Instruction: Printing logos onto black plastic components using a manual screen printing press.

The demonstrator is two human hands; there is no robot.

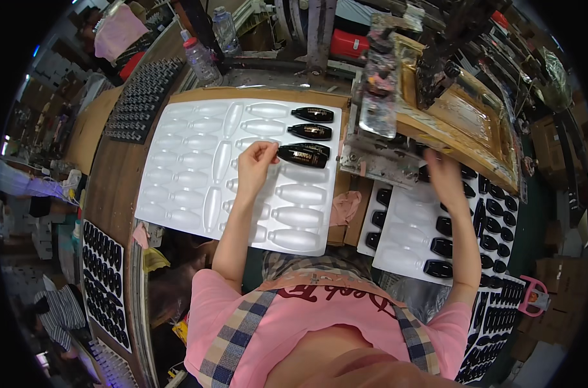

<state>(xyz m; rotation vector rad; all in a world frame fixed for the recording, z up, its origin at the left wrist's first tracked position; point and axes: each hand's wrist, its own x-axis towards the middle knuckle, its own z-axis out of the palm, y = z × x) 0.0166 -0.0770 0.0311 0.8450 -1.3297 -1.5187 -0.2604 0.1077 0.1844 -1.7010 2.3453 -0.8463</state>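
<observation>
My left hand pinches the narrow end of a glossy black bottle-shaped piece with gold print. It is over the right column of a white moulded tray. Two like pieces, the upper and the lower, lie in the hollows above it. My right hand is smeared by motion, beside the printing machine and over a second white tray that holds several black pieces. Whether its fingers hold anything does not show.
The stained screen-printing machine with its wooden frame stands at the right, close above the right tray. Behind the left tray are a red-capped plastic bottle and a clear bottle. A pink cloth lies between the trays.
</observation>
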